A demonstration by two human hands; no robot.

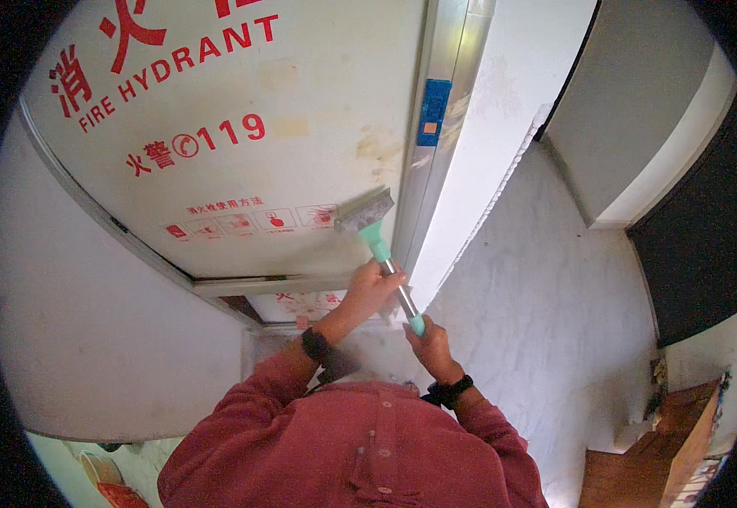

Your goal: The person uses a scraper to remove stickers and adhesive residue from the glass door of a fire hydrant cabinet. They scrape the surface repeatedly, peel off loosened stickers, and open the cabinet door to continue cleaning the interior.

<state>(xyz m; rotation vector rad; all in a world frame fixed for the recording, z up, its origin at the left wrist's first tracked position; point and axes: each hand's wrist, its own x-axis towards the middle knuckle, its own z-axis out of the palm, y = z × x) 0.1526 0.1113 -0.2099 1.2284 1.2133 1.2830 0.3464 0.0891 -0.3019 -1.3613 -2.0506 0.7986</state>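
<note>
My left hand is wrapped around the upper metal shaft of a squeegee-like hand tool with mint-green fittings. Lower down, my right hand grips the green end of the same handle. The tool's wide, flat grey head is tilted and lies close to or against the white door panel of a fire hydrant cabinet. Whether its edge touches the panel I cannot tell. Red writing and small pictograms mark the door. Brownish stains show above the tool's head.
Along the door's right side runs a metal frame with a blue latch plate. A second panel with red marks sits below. Grey floor stretches to the right, toward a dark doorway or mat. Brown boards stand lower right.
</note>
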